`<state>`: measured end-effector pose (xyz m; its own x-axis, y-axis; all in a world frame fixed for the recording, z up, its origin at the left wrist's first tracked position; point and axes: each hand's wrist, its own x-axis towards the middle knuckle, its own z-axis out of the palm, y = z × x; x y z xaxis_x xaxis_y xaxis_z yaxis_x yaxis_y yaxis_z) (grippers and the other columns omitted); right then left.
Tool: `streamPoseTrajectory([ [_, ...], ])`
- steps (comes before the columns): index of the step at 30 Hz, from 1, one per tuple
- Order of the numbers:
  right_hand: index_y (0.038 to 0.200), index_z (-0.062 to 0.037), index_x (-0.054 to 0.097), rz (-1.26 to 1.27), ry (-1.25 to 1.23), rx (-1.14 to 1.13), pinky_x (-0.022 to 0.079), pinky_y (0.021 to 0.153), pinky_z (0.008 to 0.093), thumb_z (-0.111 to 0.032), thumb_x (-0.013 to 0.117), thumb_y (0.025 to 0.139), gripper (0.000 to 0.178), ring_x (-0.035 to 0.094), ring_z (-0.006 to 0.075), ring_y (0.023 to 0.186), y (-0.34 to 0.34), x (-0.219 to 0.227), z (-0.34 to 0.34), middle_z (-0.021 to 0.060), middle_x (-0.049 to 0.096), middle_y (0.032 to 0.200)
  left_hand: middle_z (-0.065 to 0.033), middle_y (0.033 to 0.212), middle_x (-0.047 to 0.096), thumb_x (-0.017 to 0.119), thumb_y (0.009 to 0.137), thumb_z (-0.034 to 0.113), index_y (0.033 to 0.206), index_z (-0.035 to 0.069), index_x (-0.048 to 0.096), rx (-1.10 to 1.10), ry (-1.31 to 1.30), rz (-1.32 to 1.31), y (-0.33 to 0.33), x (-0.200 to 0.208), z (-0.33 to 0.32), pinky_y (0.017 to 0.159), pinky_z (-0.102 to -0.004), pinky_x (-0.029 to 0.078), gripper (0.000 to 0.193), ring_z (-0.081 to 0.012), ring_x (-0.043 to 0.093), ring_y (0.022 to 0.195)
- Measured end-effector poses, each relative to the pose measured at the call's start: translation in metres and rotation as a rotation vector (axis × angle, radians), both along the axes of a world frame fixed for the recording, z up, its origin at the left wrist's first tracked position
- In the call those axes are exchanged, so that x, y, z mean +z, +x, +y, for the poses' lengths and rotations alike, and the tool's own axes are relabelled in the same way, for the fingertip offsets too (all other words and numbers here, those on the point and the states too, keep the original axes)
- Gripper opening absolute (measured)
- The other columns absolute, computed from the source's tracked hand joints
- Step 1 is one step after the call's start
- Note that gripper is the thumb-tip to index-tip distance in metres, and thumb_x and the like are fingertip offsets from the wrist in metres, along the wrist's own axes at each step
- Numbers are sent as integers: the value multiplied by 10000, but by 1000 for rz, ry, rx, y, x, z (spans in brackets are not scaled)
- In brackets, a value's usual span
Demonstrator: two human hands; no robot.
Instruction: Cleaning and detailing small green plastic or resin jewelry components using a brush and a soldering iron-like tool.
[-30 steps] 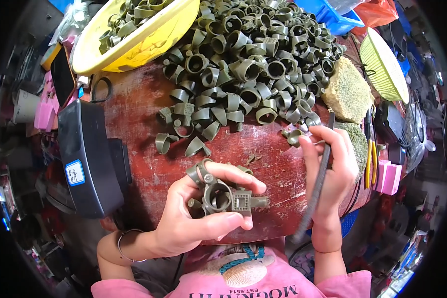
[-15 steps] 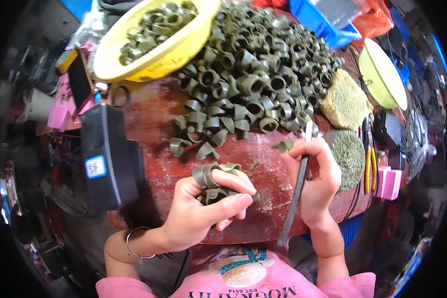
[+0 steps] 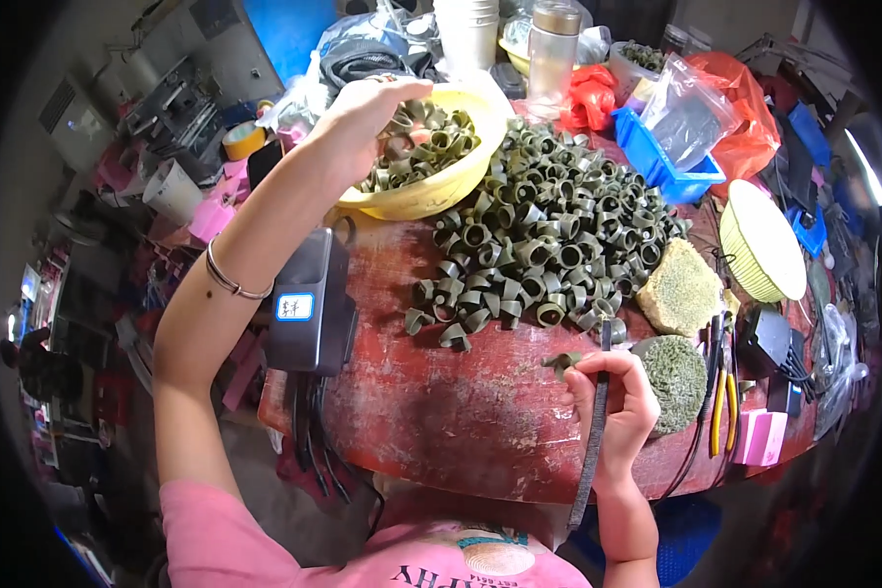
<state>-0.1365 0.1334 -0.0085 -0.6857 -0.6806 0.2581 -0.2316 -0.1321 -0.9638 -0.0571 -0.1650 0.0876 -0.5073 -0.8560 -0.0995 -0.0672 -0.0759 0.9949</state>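
Observation:
My left hand (image 3: pixel 358 122) reaches over the yellow basin (image 3: pixel 491 132), which holds several dark green curved pieces like cut rings. One finger stretches out along the rim; the others are partly hidden behind the hand, and they look loosened. No piece shows clearly in that hand. Near the front right of the table, my right hand (image 3: pixel 622 407) is closed around a long, dark, flat file (image 3: pixel 588 461). Its thumb and forefinger pinch a small dark green piece (image 3: pixel 562 363). Beyond that hand spreads a large heap of green ring pieces (image 3: pixel 549 230).
A black box (image 3: pixel 314 294) with cables stands at the left of the red table (image 3: pixel 412 412). On the right are two rough blocks (image 3: pixel 683 289), yellow-handled pliers (image 3: pixel 724 397), a pink block (image 3: pixel 762 438) and a pale green basket (image 3: pixel 759 240). A bottle (image 3: pixel 555 54) and blue tray (image 3: pixel 661 162) stand behind.
My left hand, which held several green ring pieces over the table front, has moved up and left to the yellow basin. The right hand keeps the file and small piece. The view has tilted upward.

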Motion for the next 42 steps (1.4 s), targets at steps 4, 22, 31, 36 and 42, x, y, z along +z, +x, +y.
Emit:
streamPoseTrajectory([
  [4,867,34,513,-96,-40,-37,458,528,179,74,627,745,172,547,89,595,-2,4,5,70,531,783,-131,1183,447,681,711,235,1029,22,538,-59,-153,-143,1,3,11,962,-327,314,408,-169,481,1022],
  [22,1099,48,499,32,-46,170,488,563,239,-11,568,810,304,602,166,709,3,13,11,147,598,856,-137,1039,558,643,721,-58,1065,-32,562,-583,-307,23,34,-65,179,695,-236,522,355,-161,590,852],
  [31,1050,36,555,-49,-86,326,531,621,299,-136,503,866,257,652,233,670,-3,7,16,146,652,764,-162,1105,480,593,758,-73,1132,-72,473,-542,175,291,43,-79,170,839,-314,471,393,-229,550,973],
  [36,1016,45,565,88,-59,352,528,613,305,-138,531,855,245,651,228,657,-7,7,10,137,652,743,-182,1100,503,596,768,-45,1132,-90,467,-552,195,314,45,-81,166,853,-316,458,388,-225,541,994],
  [42,1030,6,567,103,-41,227,527,596,305,-127,527,864,217,647,230,636,-3,0,9,133,652,755,-201,1075,528,612,763,-22,1129,-90,477,-528,271,297,44,-79,166,855,-318,450,395,-229,530,1006],
])
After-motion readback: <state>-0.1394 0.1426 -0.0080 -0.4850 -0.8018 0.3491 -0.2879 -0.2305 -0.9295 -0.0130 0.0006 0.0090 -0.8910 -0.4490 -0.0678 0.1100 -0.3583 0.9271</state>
